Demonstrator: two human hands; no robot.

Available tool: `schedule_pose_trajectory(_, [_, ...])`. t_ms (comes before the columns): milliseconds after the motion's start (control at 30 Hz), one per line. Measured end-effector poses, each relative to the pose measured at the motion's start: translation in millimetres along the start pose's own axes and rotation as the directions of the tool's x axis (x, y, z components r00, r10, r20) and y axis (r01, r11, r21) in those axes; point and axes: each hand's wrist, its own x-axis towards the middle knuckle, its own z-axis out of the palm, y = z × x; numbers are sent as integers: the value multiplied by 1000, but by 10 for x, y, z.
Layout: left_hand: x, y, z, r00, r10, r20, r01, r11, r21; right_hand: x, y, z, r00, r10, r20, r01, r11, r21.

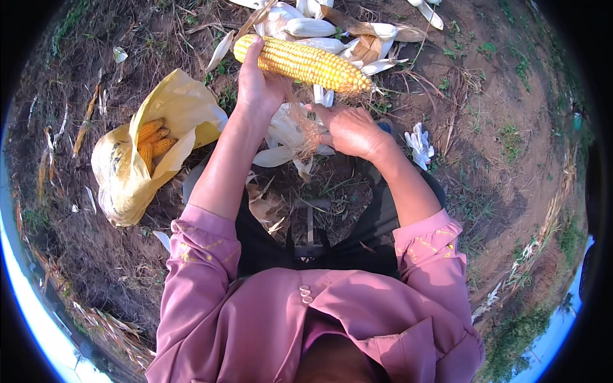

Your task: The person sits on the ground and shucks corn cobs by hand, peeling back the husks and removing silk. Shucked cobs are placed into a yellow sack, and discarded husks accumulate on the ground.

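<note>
My left hand (261,86) grips a husked yellow ear of corn (306,62) near its left end, thumb over the kernels. The ear lies nearly level, its narrower tip pointing right. Below it, brown corn silk (305,131) hangs in a loose tuft beside the fingertips of my right hand (352,129). The index finger and thumb of that hand are apart at the silk; its other fingers are curled, and whether it pinches any strands is unclear. Pale stripped husks (275,157) lie on the ground beneath, between my legs.
At left, an open yellow sack (117,177) holds several husked ears (153,136). A pile of ears in pale husks (311,28) lies ahead. A white glove (420,146) rests right of my right hand. Dry stalks (531,253) and weeds cover parts of the soil.
</note>
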Motion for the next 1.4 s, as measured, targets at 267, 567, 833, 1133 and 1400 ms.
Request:
schedule_pose_trajectory(267, [-13, -37, 101, 997, 77, -17, -74, 990, 123, -77, 525, -388, 813, 384, -437, -140, 859, 493])
schedule_pose_trajectory(567, [-165, 74, 166, 957, -167, 235, -16, 784, 621, -14, 222, -417, 984, 162, -73, 56, 107, 993])
schedule_pose_trajectory(833, [-167, 242, 213, 929, -59, 366, -152, 839, 522, -94, 489, -533, 958, 257, -125, 205, -314, 927])
schedule_pose_trajectory(1133, [-559, -234, 79, 357, -900, 250, -342, 123, 931, -68, 743, -532, 944, 253, -213, 324, -579, 748])
schedule_pose_trajectory(1400, [-535, -353, 242, 808, -285, 516, -346, 479, 807, 145, 371, -418, 852, 474, -222, 396, -306, 865])
